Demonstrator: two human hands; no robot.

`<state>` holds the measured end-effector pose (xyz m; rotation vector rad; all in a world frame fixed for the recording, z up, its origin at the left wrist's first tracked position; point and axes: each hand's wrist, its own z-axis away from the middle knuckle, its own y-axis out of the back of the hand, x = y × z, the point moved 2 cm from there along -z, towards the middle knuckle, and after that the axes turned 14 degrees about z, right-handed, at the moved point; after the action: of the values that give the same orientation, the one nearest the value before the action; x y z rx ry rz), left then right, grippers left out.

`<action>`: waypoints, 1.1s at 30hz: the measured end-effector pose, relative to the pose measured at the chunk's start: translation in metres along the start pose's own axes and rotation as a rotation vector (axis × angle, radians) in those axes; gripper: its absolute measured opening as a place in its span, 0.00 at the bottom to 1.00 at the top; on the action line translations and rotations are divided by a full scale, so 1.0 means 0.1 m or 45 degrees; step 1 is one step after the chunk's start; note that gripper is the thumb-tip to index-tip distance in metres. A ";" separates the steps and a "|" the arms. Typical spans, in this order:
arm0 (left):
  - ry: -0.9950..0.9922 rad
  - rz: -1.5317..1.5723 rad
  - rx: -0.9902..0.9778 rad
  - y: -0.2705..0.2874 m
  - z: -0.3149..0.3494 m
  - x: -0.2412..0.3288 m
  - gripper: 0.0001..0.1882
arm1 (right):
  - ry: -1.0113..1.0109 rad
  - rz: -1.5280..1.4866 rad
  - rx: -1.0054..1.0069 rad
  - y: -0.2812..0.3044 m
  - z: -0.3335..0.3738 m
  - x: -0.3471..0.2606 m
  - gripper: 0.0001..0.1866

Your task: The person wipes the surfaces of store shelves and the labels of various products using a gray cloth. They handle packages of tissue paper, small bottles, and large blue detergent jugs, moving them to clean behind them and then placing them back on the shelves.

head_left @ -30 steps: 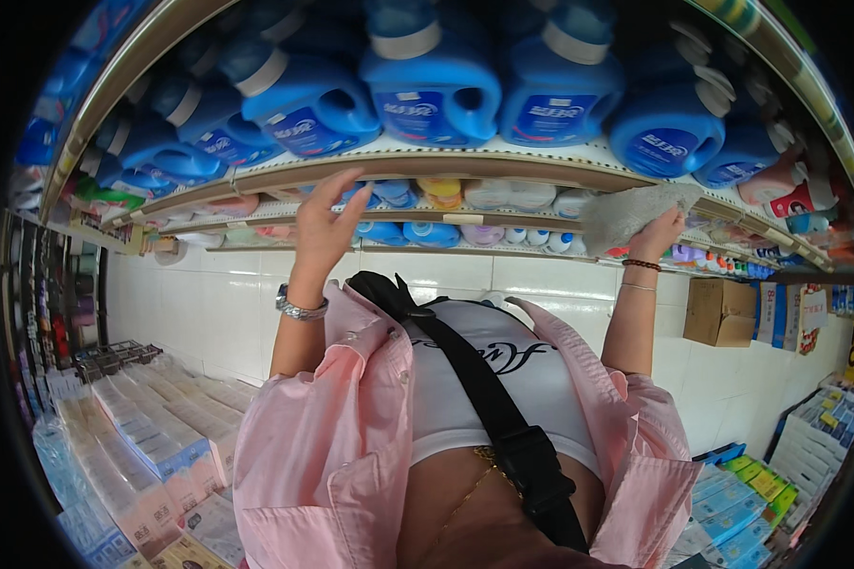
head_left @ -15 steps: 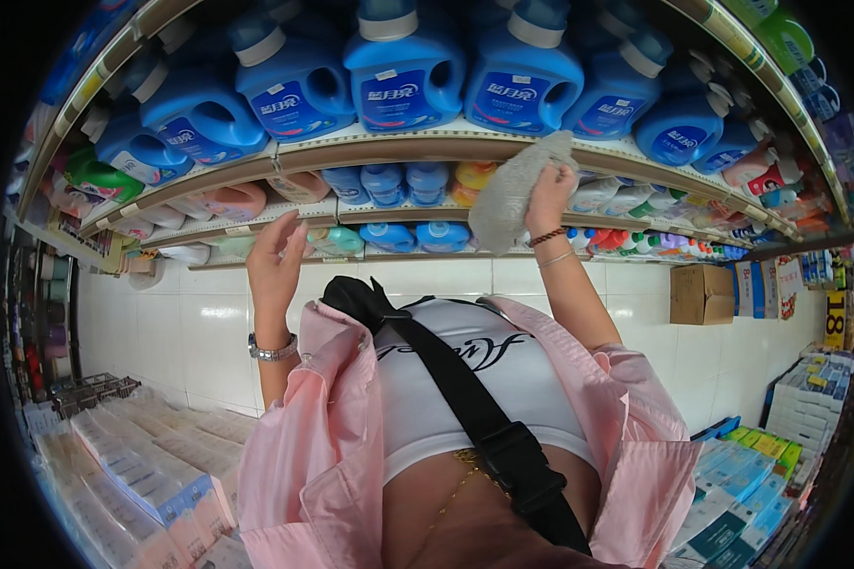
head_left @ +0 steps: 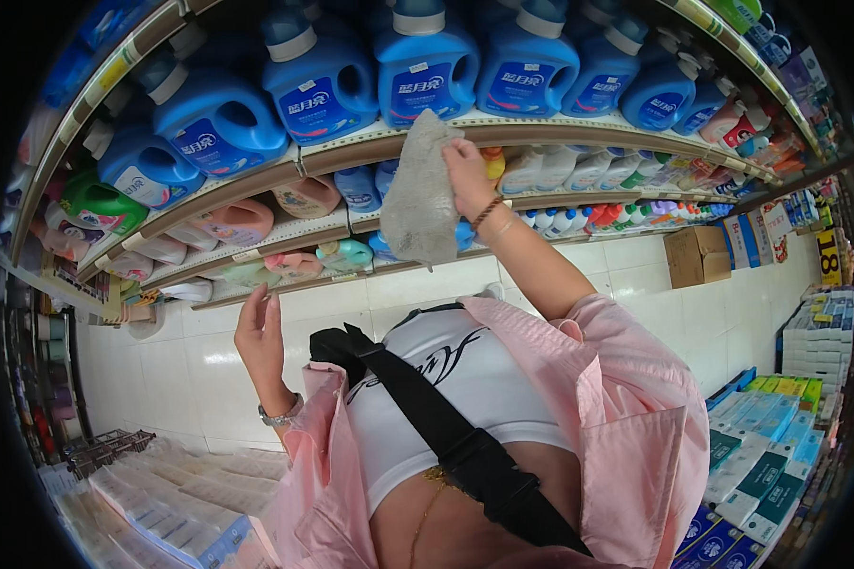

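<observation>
A grey cloth (head_left: 415,194) hangs from my right hand (head_left: 469,177), which pinches it near its upper right edge. The cloth's top reaches the edge of the upper shelf (head_left: 503,120), just below a large blue detergent bottle (head_left: 425,85); whether it touches the shelf I cannot tell. More blue bottles (head_left: 318,100) with handles stand in a row along that shelf. My left hand (head_left: 260,334) is raised lower down at the left, fingers loosely extended and holding nothing. It is nearest to the lower shelf with pink bottles (head_left: 294,264) and a mint-green bottle (head_left: 344,253).
Lower shelves carry pink bottles (head_left: 235,223) and white bottles (head_left: 555,169). A cardboard box (head_left: 697,256) sits on the tiled floor (head_left: 626,275) at the right. Behind me are stacked wrapped packs (head_left: 176,498) on the left and tissue packs (head_left: 764,465) on the right.
My right hand has carried the cloth leftward along the shelf edge. My left hand has dropped lower and a little to the left. The view has turned slightly.
</observation>
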<state>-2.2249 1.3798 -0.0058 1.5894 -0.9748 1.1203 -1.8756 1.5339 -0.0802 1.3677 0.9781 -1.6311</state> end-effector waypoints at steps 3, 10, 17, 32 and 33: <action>0.016 0.081 0.080 0.19 0.11 -0.20 0.16 | 0.186 -0.082 0.196 0.24 0.25 -0.56 0.12; 0.094 0.053 0.135 0.38 0.21 -0.31 0.16 | 1.054 0.683 0.784 0.95 -0.32 -1.39 0.18; 0.114 0.059 0.126 0.21 0.13 -0.21 0.16 | 0.978 1.477 0.756 0.84 -0.28 -0.76 0.19; -0.165 -0.203 -0.037 -0.41 -0.63 0.27 0.16 | 1.807 1.206 0.187 -0.18 -0.28 -1.36 0.14; -0.217 -0.192 -0.073 -0.51 -0.68 0.32 0.16 | 1.723 1.253 0.089 -0.18 -0.30 -1.19 0.14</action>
<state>-2.1831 1.4550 0.0230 1.7027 -0.9707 0.8579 -1.8664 1.5791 0.0346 2.4646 0.6289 0.1367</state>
